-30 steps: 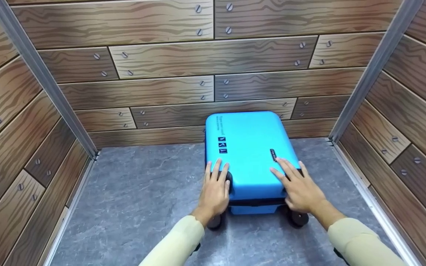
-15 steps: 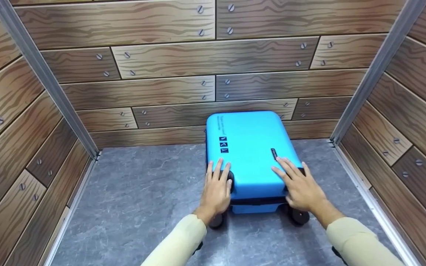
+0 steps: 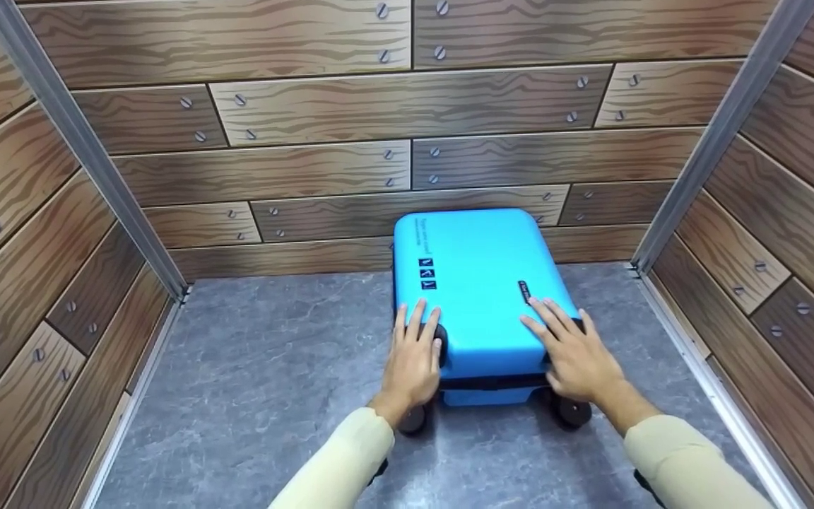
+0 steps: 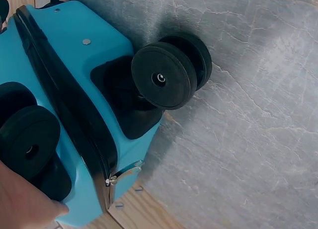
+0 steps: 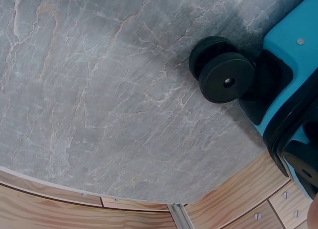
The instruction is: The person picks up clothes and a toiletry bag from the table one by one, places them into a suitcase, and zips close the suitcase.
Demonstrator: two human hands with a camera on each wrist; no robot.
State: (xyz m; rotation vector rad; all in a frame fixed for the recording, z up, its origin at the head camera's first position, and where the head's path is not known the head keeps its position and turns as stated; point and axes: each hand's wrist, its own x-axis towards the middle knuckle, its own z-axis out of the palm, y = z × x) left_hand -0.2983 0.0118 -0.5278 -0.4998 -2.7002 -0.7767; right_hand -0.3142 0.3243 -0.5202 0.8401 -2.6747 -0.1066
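A bright blue suitcase (image 3: 485,283) lies flat on the floor, its wheeled end toward me and its far end close to the back wall. My left hand (image 3: 413,364) rests on its near left corner, fingers stretched forward beside a black wheel. On the near right corner lies my right hand (image 3: 576,350), fingers spread over the top face. The left wrist view shows a lower double wheel (image 4: 164,77), a dark zipper band (image 4: 69,97) and part of the left hand (image 4: 22,201). Another double wheel (image 5: 226,80) appears in the right wrist view, where the right hand is nearly out of frame.
A wood-plank-patterned back wall (image 3: 308,170) stands behind the suitcase, with matching side walls left and right. Grey metal corner posts (image 3: 85,148) join them. The grey marbled floor (image 3: 266,382) spreads around the suitcase, edged by a metal strip (image 3: 704,382) on the right.
The head view shifts very slightly. Both hands stay on the same corners, and the suitcase keeps its place.
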